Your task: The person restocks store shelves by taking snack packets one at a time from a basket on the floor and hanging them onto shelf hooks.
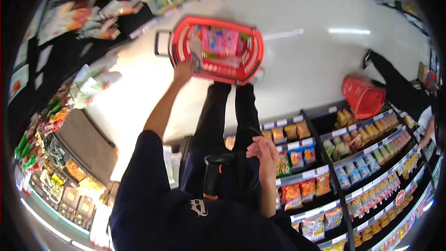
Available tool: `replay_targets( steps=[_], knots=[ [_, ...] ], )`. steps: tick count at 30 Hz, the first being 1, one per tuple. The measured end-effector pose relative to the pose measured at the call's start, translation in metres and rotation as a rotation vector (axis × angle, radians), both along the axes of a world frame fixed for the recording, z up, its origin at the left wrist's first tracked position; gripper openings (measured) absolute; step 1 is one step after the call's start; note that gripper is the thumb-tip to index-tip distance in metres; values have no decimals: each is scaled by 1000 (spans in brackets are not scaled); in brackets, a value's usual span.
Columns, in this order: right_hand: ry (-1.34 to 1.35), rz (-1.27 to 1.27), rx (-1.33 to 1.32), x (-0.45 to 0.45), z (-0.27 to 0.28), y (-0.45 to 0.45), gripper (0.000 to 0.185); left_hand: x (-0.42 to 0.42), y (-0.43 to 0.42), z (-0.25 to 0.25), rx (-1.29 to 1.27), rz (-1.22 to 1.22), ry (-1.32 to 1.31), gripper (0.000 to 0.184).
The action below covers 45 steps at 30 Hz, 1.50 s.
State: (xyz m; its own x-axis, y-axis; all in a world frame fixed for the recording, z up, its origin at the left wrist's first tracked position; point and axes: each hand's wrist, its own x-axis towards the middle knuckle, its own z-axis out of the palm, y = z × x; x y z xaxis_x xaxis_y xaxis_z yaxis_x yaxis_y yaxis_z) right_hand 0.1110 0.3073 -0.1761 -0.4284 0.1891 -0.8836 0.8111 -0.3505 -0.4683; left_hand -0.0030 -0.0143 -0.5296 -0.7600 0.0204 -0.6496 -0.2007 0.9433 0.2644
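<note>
My left hand reaches over the near left rim of a red shopping basket. Its fingers are closed on a greyish, see-through packet, blurred by motion, which hangs over the basket. Inside the basket lies a bright pink package, with some green and clear wrapping beside it. My right hand is in front of my waist, fingers loosely stretched to the left, and nothing shows in it. A black strap-like piece with an orange mark lies against my front.
Snack shelves stand close on the right, hung produce bags on the left. Blurred packets line the upper left. Another person's dark-trousered leg and a second red basket are at the right on the pale floor.
</note>
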Motion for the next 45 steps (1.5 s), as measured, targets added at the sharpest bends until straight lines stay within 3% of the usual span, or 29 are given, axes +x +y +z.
replay_targets(
  steps=[2, 6, 10, 12, 17, 21, 23, 25, 28, 34, 40, 45],
  knots=[
    [124, -6, -3, -12, 19, 1, 29, 20, -1, 31, 40, 55, 167, 25],
    [337, 67, 5, -45, 53, 2, 27, 36, 4, 120, 112, 290, 254, 25],
    [594, 131, 88, -99, 101, 1, 25, 54, -2, 164, 172, 463, 381, 28],
    [751, 130, 152, -126, 139, -3, 24, 58, -3, 195, 231, 484, 427, 28],
    [1156, 88, 397, -169, 270, -11, 21, 64, -6, 213, 268, 534, 480, 34],
    [1646, -14, 680, -167, 371, 8, 20, 51, 7, 229, 336, 567, 500, 35],
    [1991, -92, 539, -153, 428, 13, 28, 37, 8, 221, 323, 537, 459, 34],
    [2411, 86, 457, -144, 471, 27, 42, 35, 11, 217, 312, 493, 429, 34],
    [2774, 222, 582, -119, 519, 39, 42, 16, 14, 237, 427, 488, 484, 38],
    [3118, 394, 927, -69, 557, 44, 41, 0, 14, 230, 398, 397, 452, 39],
    [3179, 418, 1085, -50, 558, 43, 41, 20, 1, 218, 422, 336, 515, 40],
    [3189, 430, 1151, -39, 557, 39, 41, 44, -7, 217, 341, 368, 400, 41]
  ],
)
